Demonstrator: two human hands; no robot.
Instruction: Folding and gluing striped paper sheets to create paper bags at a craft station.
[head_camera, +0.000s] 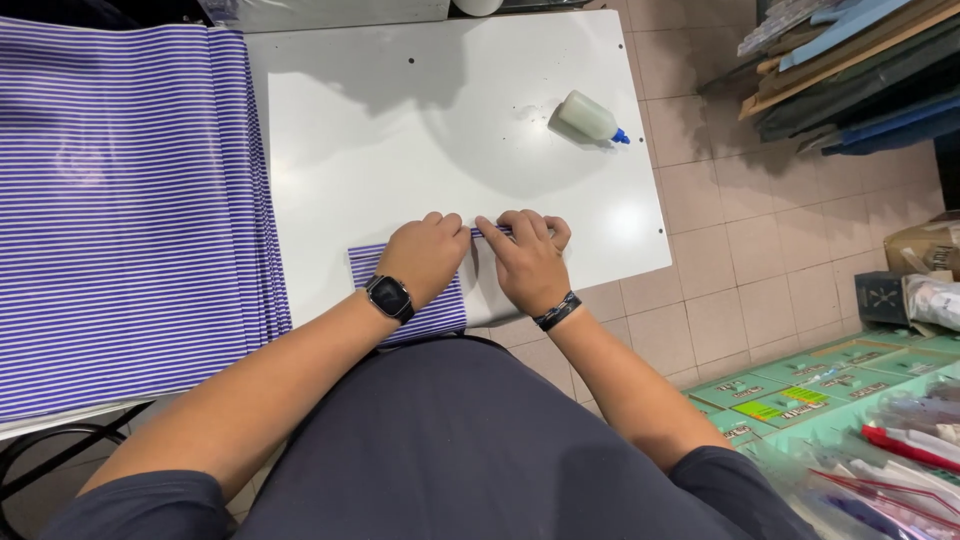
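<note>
We press both hands on a small striped paper piece (420, 300) at the near edge of the white table (400, 130). Our left hand (425, 255) lies flat on it with fingers released, while our right hand (530, 260) pinches its folded top edge. A glue bottle (588, 118) lies well apart.

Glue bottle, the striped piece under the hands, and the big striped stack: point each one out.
Glue bottle (585, 118), head view, on the middle of its pale body.
Striped piece (440, 315), head view, on its lower right part beside the left wrist.
Striped stack (120, 200), head view, on the middle of the top sheet.
</note>
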